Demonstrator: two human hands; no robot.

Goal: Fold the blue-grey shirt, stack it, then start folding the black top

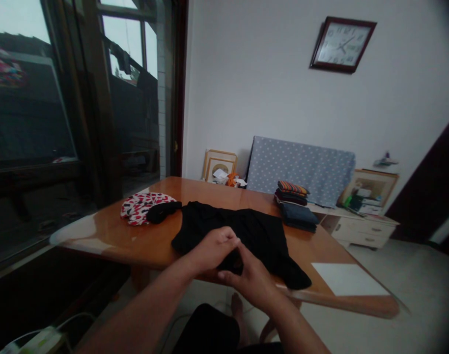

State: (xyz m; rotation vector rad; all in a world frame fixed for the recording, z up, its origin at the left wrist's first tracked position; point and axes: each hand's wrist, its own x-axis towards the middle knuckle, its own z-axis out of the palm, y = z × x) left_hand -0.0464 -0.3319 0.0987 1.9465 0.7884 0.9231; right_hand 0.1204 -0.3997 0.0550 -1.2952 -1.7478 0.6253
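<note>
A black garment (246, 228) lies spread on the wooden table, one corner reaching the near edge on the right. My left hand (219, 246) is over its near side with the fingers curled; whether they hold anything is hidden. Touching it at the fingertips is my right hand (253, 275), its thumb spread away from the fingers. Dark cloth shows in the gap between that thumb and the fingers, but I see no grip on it.
The wooden table (136, 238) carries a red, black and white patterned cloth (136, 206) with a small black piece beside it at left. A stack of folded clothes (298, 214) is at the back right. A white sheet (348, 279) lies near the right corner.
</note>
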